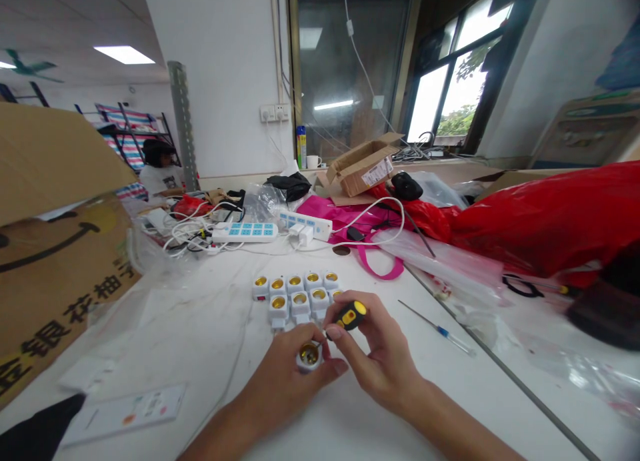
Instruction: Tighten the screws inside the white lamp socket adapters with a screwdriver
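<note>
2 hands work close together over the white table point(210, 327). The left hand point(277, 367) is closed around a lamp socket point(309, 355), its gold mouth facing up, near 2 rows of similar sockets point(295, 283). The right hand point(383, 357) grips a screwdriver point(353, 314), its shaft slanting toward that mouth; whether the tip touches a screw, I cannot tell. The step looks like screw work; the next move calls for a steady left hold and a squarely seated tip.

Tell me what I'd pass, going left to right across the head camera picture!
Cardboard box with a printed smile → left hand → right hand → thin screwdriver with blue on its handle → water dispenser.
</note>
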`<state>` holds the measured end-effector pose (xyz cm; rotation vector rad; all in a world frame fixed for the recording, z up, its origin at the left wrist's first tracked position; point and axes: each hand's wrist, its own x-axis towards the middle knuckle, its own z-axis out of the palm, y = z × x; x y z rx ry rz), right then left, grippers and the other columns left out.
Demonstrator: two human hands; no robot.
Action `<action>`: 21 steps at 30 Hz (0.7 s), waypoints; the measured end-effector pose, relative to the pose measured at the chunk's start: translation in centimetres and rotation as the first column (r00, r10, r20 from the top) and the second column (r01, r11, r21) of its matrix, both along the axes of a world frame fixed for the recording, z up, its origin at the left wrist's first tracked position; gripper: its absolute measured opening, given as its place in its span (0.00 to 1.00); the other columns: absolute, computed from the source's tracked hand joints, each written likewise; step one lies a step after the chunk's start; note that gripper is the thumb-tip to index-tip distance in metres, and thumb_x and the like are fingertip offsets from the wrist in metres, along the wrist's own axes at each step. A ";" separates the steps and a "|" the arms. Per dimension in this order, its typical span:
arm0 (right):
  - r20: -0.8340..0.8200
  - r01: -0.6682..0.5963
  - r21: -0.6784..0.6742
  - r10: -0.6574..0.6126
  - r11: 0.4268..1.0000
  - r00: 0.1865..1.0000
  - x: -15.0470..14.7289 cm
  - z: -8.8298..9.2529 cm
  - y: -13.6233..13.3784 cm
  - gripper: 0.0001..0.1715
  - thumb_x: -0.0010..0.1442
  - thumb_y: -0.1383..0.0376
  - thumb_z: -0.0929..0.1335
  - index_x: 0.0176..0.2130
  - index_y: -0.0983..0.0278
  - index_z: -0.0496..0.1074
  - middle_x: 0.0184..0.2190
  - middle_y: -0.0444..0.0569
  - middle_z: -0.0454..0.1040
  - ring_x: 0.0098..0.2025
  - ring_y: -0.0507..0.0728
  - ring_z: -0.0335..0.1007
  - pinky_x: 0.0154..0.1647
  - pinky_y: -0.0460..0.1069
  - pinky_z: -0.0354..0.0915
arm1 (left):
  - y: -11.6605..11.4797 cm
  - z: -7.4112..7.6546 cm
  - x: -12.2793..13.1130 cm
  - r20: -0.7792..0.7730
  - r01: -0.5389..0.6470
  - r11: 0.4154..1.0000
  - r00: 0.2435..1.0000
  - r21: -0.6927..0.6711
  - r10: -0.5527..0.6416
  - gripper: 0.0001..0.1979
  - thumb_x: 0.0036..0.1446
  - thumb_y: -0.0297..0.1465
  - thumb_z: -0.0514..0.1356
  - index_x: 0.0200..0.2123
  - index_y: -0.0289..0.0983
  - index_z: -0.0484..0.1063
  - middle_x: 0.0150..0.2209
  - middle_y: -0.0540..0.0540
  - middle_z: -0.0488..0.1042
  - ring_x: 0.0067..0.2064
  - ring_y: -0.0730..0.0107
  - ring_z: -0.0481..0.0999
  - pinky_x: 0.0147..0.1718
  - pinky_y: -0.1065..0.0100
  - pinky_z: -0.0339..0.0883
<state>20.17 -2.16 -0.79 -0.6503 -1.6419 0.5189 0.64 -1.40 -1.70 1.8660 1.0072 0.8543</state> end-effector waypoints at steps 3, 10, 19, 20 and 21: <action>0.054 -0.015 0.014 0.014 1.000 0.998 0.1 0.0 -0.4 0.31 0.75 0.69 0.73 0.71 0.50 0.68 0.45 0.48 0.84 0.42 0.57 0.83 0.48 0.53 0.81 | -0.1 -0.1 0.1 0.011 0.039 0.999 0.999 0.006 -0.040 0.18 0.69 0.49 0.70 0.41 0.39 0.81 0.40 0.47 0.83 0.43 0.59 0.79 0.43 0.63 0.69; 0.087 -0.006 0.067 0.000 0.998 0.996 0.1 -0.2 -0.4 0.42 0.73 0.68 0.75 0.76 0.40 0.64 0.47 0.44 0.87 0.43 0.56 0.86 0.50 0.51 0.82 | -0.2 -1.1 0.5 0.091 0.068 0.997 0.994 -0.040 -0.064 0.15 0.67 0.45 0.72 0.44 0.40 0.81 0.44 0.47 0.84 0.43 0.61 0.77 0.44 0.64 0.69; 0.255 0.038 0.069 -0.055 0.997 0.965 0.2 1.0 -0.7 0.44 0.74 0.65 0.73 0.80 0.44 0.59 0.51 0.50 0.87 0.36 0.56 0.84 0.38 0.50 0.82 | -0.4 -0.7 0.5 0.032 0.081 0.991 0.996 -0.110 -0.078 0.12 0.65 0.39 0.72 0.45 0.38 0.79 0.38 0.50 0.78 0.37 0.66 0.68 0.37 0.66 0.63; 0.262 0.040 0.046 -0.051 0.998 0.964 0.2 1.0 -0.8 0.45 0.75 0.65 0.73 0.81 0.45 0.58 0.51 0.51 0.87 0.36 0.57 0.84 0.34 0.49 0.81 | -0.4 -0.6 0.3 0.012 0.089 0.991 0.996 -0.103 -0.088 0.13 0.64 0.39 0.72 0.46 0.38 0.79 0.40 0.48 0.79 0.39 0.65 0.70 0.39 0.65 0.64; 0.267 0.041 0.022 -0.045 0.999 0.963 0.3 1.0 -0.8 0.46 0.75 0.65 0.72 0.82 0.46 0.56 0.49 0.51 0.87 0.36 0.57 0.84 0.32 0.49 0.80 | -0.4 -0.5 0.1 -0.007 0.101 0.990 0.995 -0.094 -0.103 0.14 0.64 0.39 0.71 0.48 0.39 0.80 0.43 0.47 0.80 0.40 0.63 0.72 0.40 0.64 0.66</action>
